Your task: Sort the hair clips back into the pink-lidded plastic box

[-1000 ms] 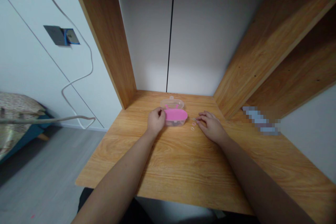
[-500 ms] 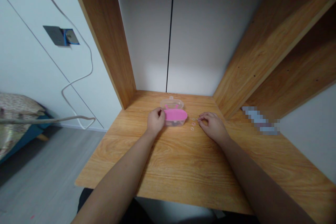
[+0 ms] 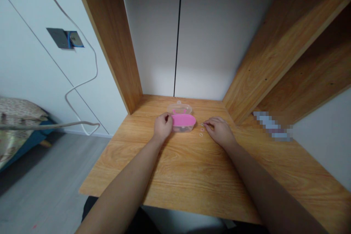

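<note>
A small clear plastic box with a pink inner tray (image 3: 183, 119) stands on the wooden desktop, its clear lid (image 3: 179, 109) tipped open toward the back. My left hand (image 3: 162, 127) grips the left end of this box between thumb and fingers. To the right of the box, small thin rings lie in a short column: a pinkish ring (image 3: 202, 129) in the middle and a pale ring (image 3: 201, 135) nearest me. My right hand (image 3: 220, 130) rests beside them, thumb and forefinger pinched at the small pale ring (image 3: 202, 124) farthest back. Its fingertips partly cover that ring.
Wooden side panels (image 3: 109, 44) and a white back wall (image 3: 203, 44) enclose the desktop (image 3: 181, 168). A blurred-out item (image 3: 271, 126) lies at the right. On the left hang a white cable (image 3: 95, 62) and an open wall socket (image 3: 65, 38).
My right hand has shifted slightly left, bringing its pinched fingertips to the farthest ring. The left hand and the box have stayed in place.
</note>
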The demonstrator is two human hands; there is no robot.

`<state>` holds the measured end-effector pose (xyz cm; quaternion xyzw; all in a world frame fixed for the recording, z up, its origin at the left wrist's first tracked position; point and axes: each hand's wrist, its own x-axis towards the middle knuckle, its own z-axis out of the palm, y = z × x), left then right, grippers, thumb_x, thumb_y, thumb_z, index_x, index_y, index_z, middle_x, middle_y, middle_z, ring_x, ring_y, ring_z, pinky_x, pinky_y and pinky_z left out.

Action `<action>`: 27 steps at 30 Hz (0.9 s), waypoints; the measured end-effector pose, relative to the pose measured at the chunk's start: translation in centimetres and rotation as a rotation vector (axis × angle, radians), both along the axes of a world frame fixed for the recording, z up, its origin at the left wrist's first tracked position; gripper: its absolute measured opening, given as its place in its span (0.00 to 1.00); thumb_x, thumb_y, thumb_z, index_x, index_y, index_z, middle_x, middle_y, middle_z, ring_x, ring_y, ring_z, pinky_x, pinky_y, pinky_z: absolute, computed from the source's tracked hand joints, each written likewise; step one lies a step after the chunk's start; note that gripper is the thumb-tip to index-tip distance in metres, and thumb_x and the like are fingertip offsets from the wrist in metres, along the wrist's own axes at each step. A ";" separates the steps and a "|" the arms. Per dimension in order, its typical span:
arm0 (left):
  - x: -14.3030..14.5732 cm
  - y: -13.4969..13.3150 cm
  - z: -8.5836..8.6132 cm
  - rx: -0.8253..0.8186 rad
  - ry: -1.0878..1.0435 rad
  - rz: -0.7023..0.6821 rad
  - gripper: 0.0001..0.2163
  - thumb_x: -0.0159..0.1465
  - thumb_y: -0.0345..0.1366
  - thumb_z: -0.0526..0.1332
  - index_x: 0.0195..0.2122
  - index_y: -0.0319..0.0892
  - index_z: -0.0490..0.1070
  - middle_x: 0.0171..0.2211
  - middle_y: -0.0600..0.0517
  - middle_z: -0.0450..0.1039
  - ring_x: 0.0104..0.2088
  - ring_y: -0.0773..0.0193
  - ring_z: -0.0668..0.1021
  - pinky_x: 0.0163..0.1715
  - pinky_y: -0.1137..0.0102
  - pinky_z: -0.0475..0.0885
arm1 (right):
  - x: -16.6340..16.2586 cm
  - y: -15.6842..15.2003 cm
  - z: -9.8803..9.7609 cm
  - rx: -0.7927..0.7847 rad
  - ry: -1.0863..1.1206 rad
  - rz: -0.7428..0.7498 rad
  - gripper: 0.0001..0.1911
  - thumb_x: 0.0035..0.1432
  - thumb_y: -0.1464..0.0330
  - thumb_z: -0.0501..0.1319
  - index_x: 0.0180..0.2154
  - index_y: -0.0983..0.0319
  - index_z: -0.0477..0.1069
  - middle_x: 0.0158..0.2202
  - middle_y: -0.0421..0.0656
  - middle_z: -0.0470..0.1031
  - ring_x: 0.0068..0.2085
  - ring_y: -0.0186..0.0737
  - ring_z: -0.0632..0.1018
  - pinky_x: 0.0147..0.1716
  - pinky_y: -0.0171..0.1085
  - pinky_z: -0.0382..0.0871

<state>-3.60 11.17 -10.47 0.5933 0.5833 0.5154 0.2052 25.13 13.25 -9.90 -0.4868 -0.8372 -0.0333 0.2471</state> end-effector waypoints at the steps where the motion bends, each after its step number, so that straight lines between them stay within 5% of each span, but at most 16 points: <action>1: 0.0 0.0 0.0 0.002 -0.003 -0.003 0.13 0.63 0.30 0.54 0.38 0.39 0.79 0.35 0.48 0.82 0.35 0.61 0.80 0.35 0.72 0.70 | 0.0 0.0 0.0 -0.003 0.005 0.007 0.09 0.64 0.66 0.60 0.38 0.58 0.80 0.40 0.45 0.82 0.46 0.47 0.77 0.50 0.45 0.70; 15: 0.1 -0.2 0.1 0.005 0.000 0.000 0.13 0.63 0.31 0.54 0.37 0.39 0.79 0.34 0.49 0.81 0.34 0.61 0.80 0.35 0.71 0.70 | 2.1 -0.7 0.3 -0.121 -0.041 -0.124 0.10 0.58 0.61 0.64 0.37 0.60 0.78 0.39 0.49 0.78 0.45 0.51 0.75 0.48 0.46 0.69; 27: 0.1 -0.2 0.2 -0.004 0.016 -0.006 0.13 0.63 0.31 0.54 0.37 0.39 0.79 0.35 0.48 0.81 0.36 0.61 0.80 0.36 0.72 0.70 | 1.6 -0.5 0.3 -0.136 0.089 -0.077 0.09 0.65 0.64 0.58 0.36 0.59 0.76 0.38 0.47 0.79 0.44 0.48 0.76 0.46 0.44 0.69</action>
